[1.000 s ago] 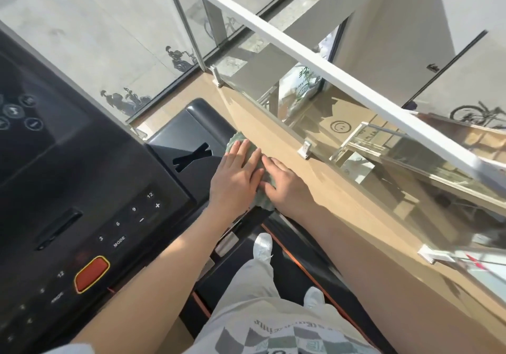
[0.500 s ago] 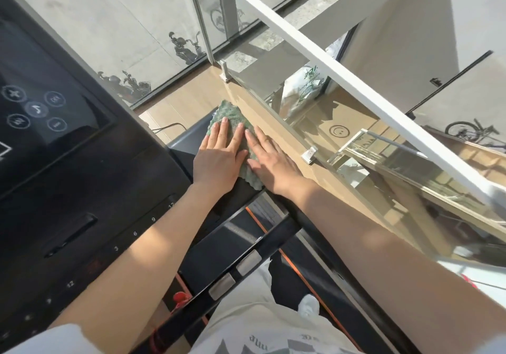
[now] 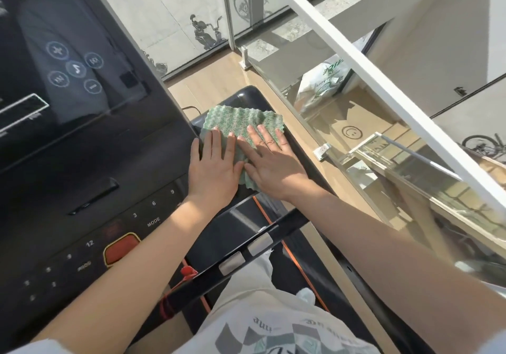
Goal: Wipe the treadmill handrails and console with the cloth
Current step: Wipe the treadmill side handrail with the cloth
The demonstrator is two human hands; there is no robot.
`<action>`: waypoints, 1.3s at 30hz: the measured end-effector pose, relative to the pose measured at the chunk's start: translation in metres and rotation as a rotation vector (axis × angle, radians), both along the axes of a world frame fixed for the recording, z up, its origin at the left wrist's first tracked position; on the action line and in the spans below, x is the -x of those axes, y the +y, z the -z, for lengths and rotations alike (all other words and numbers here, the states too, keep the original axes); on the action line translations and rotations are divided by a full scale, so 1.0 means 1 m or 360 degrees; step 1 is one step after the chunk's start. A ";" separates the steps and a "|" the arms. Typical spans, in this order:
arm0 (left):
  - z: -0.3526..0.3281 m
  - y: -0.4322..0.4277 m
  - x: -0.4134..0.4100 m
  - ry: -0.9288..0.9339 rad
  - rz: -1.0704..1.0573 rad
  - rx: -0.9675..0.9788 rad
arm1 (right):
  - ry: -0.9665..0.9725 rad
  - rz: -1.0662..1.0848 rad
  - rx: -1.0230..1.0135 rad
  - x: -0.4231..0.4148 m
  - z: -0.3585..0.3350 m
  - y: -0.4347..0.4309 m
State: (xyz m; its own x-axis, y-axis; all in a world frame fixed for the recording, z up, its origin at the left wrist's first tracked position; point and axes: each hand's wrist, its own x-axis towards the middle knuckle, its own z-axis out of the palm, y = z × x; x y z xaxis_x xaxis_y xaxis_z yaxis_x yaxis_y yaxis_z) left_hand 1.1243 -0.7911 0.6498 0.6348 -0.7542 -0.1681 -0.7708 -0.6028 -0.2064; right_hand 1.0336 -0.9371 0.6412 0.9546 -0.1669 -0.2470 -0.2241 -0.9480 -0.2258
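A wavy-ribbed green-and-white woven cloth point(image 3: 241, 125) lies on the glossy black treadmill console point(image 3: 95, 162), which bears a red, yellow-rimmed oval button point(image 3: 121, 249) and white numerals.

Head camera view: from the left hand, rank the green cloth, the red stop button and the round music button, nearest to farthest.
From the left hand:
1. Green cloth, under its fingers.
2. Red stop button, lower console, toward the person.
3. Music button, upper screen, far left.

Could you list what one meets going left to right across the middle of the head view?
Round music buttons → left hand → right hand → smiley-face box → white railing.
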 end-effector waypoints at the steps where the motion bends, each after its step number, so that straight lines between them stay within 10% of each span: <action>1: 0.000 0.004 0.005 0.0011 -0.0001 -0.0006 | -0.0005 -0.0013 0.0017 0.005 0.001 0.004; 22: 0.025 0.022 0.110 0.0336 0.0502 0.0589 | 0.0015 0.0654 0.0155 0.158 0.006 0.041; 39: 0.029 -0.045 0.161 0.0760 0.1214 0.0938 | -0.0430 0.1600 -0.0544 0.269 -0.015 0.038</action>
State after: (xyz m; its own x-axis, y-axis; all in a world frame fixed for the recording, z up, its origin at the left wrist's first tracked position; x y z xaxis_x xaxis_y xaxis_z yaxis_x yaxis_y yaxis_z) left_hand 0.9628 -0.8363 0.6207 -0.0724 -0.9668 0.2451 -0.9094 0.1649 0.3818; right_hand 0.7643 -0.8996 0.6567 0.4503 -0.8624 -0.2314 -0.7637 -0.2378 -0.6001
